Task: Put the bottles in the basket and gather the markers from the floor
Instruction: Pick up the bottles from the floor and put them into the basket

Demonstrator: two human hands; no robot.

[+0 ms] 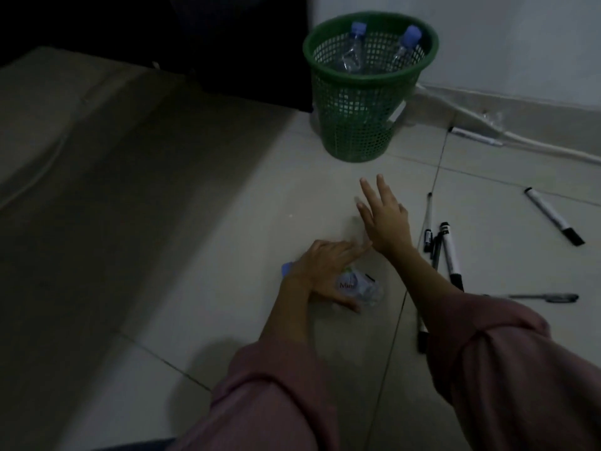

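A green mesh basket point(354, 125) stands on the floor by the wall, with two clear blue-capped bottles point(353, 50) point(405, 47) upright inside it. My left hand point(325, 275) presses down on a crushed clear bottle point(364, 288) lying on the tiles, its blue cap poking out at the left. My right hand point(383, 219) hovers above the floor with fingers spread and nothing in it. Several black-and-white markers lie to the right: a cluster point(450, 252) beside my right forearm, one point(553, 214) further right, and a dark pen point(553, 297).
A grey mattress or cushion point(97, 157) fills the left side. A dark piece of furniture point(227, 43) stands behind the basket. A white pipe point(520, 138) runs along the skirting at the right, with another marker point(474, 136) beside it.
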